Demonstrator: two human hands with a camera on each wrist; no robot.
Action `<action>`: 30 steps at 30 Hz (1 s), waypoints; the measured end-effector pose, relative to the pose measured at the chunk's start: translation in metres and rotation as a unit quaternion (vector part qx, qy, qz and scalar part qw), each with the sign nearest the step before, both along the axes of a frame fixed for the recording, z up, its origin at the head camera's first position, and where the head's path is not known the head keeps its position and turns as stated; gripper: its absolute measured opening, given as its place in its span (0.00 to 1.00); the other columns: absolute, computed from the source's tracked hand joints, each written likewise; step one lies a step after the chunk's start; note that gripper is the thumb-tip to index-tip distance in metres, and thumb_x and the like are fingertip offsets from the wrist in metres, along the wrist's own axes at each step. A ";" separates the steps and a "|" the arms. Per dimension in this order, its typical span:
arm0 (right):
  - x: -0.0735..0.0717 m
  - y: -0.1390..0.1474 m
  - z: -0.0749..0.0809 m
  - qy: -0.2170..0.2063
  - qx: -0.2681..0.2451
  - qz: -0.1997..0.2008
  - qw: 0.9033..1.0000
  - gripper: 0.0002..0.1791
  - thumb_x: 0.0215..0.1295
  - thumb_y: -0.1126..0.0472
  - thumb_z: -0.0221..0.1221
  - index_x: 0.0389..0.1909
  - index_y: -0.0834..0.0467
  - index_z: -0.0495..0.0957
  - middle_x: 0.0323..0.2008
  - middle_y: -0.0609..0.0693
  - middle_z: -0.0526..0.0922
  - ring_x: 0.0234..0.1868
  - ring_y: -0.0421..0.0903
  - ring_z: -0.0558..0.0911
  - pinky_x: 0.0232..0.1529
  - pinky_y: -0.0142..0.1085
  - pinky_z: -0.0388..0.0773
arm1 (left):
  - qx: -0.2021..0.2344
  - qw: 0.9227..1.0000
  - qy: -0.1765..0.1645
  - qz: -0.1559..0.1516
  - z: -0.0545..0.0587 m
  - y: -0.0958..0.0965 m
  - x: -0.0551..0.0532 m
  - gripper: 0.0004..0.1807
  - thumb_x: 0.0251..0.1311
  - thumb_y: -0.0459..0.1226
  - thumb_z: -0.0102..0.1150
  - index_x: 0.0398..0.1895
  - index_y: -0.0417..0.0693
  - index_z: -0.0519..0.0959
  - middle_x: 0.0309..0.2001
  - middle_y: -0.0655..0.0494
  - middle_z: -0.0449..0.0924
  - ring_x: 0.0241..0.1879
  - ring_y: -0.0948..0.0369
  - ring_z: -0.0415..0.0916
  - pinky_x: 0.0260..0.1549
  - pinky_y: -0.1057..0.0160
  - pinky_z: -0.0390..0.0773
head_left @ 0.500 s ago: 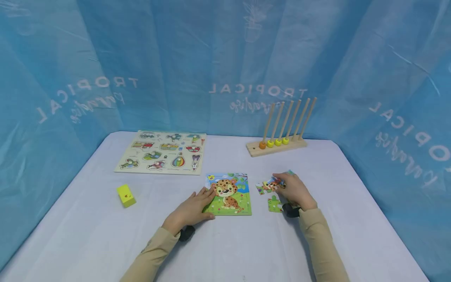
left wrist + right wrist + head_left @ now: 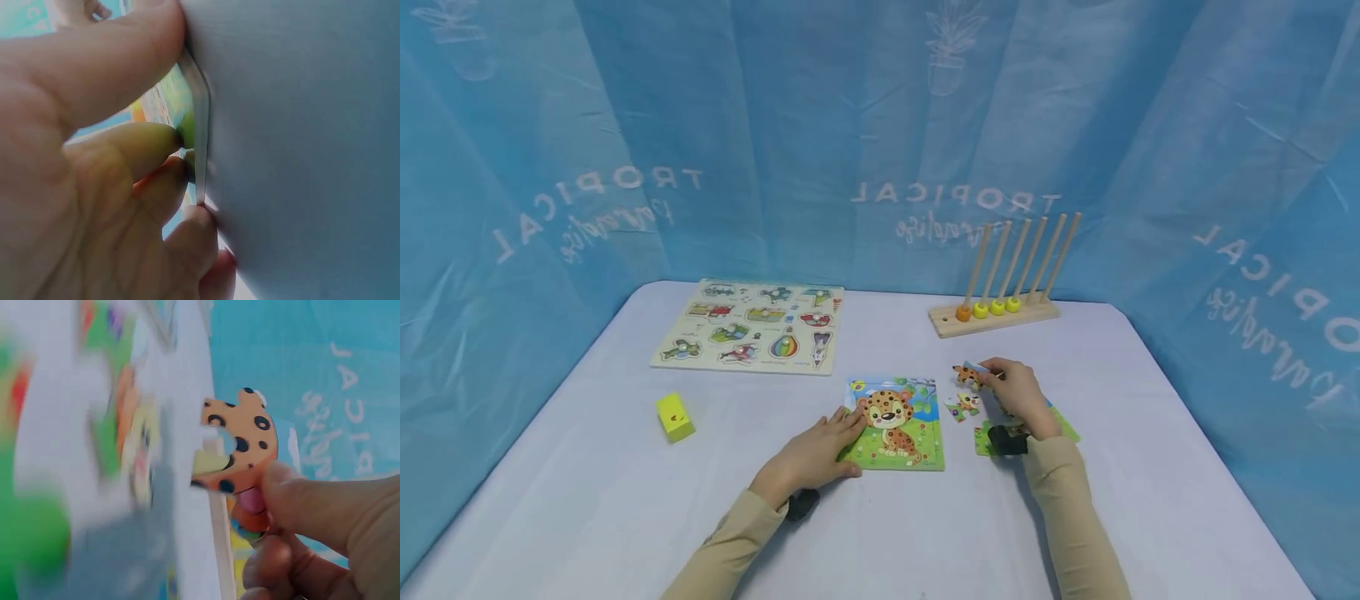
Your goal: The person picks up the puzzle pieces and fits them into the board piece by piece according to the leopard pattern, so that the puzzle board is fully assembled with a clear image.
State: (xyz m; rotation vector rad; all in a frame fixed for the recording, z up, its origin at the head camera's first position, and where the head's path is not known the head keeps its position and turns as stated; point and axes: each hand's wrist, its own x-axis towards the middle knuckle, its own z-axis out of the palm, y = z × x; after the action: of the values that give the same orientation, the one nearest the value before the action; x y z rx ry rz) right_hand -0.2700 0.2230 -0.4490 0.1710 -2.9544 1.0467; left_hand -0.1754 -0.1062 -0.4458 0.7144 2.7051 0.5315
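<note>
The leopard picture board (image 2: 925, 450) lies flat on the table in the head view. My left hand (image 2: 812, 454) rests on its left edge with extended fingers; in the left wrist view the thumb and fingertips touch the edge of the board (image 2: 201, 125). To the right of the board, my right hand (image 2: 1021, 397) pinches a spotted jigsaw piece (image 2: 967, 377) between thumb and fingers. Seen from the right wrist, this piece (image 2: 250, 434) is held tilted up from the tabletop. Loose jigsaw pieces (image 2: 964, 406) lie near that hand, partly hidden by the wrist and its camera.
A knobbed vehicle puzzle board (image 2: 748, 329) lies at the back left. Nearer, a yellow block (image 2: 675, 418) sits on the white table (image 2: 587, 500). A wooden peg stand (image 2: 996, 317) with orange and yellow beads stands at the back right. Blue curtains (image 2: 820, 108) surround the table.
My right hand has lifted a spotted piece from the loose group and turned it up, uncovering pieces to its right. The left hand keeps its place on the board. The head view has shifted slightly.
</note>
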 end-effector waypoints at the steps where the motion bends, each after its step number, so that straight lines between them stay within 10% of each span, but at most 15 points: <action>1: 0.000 -0.005 0.001 -0.003 -0.015 0.006 1.000 0.15 0.71 0.60 0.55 0.53 0.61 0.80 0.42 0.59 0.85 0.34 0.49 0.81 0.27 0.36 0.74 | 0.000 1.000 0.001 0.000 0.000 0.000 0.001 0.40 0.62 0.47 0.61 0.74 0.43 0.58 0.77 0.49 0.49 0.76 0.45 0.46 0.74 0.44 0.53; 11: 0.007 -0.087 -0.008 -0.046 -0.016 0.127 0.991 0.07 0.65 0.62 0.61 0.43 0.55 0.83 0.36 0.51 0.82 0.33 0.43 0.78 0.33 0.37 0.76 | 0.014 1.000 0.006 -0.006 -0.001 0.000 0.010 0.39 0.63 0.46 0.60 0.73 0.40 0.59 0.76 0.44 0.51 0.75 0.42 0.48 0.72 0.41 0.54; 22: -0.005 -0.109 -0.020 -0.009 0.016 0.057 0.998 0.12 0.61 0.53 0.66 0.45 0.51 0.82 0.44 0.53 0.78 0.45 0.51 0.80 0.48 0.48 0.78 | -0.008 0.999 0.032 -0.005 -0.002 0.003 0.008 0.41 0.63 0.50 0.59 0.73 0.40 0.58 0.76 0.46 0.52 0.75 0.41 0.49 0.71 0.41 0.57; 27: -0.008 -0.088 -0.018 0.005 -0.068 0.058 0.996 0.13 0.67 0.55 0.60 0.48 0.56 0.81 0.46 0.56 0.79 0.42 0.51 0.79 0.43 0.44 0.79 | -0.010 0.999 0.032 -0.003 -0.004 0.005 0.008 0.42 0.62 0.50 0.59 0.73 0.39 0.58 0.76 0.44 0.52 0.75 0.41 0.49 0.72 0.42 0.56; 30: -0.010 -0.061 -0.011 0.040 -0.100 -0.009 0.994 0.14 0.70 0.57 0.57 0.50 0.59 0.80 0.48 0.59 0.79 0.41 0.54 0.78 0.40 0.44 0.77 | -0.011 0.999 0.032 -0.001 -0.003 0.004 0.008 0.41 0.63 0.50 0.58 0.74 0.40 0.57 0.76 0.45 0.52 0.75 0.42 0.48 0.72 0.42 0.56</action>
State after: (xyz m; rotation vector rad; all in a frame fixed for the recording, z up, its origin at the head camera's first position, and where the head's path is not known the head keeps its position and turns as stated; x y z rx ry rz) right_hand -0.2802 0.1623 -0.4601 0.1790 -2.7522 1.2920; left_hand -0.1677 -0.1019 -0.4487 0.7413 2.7634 0.4849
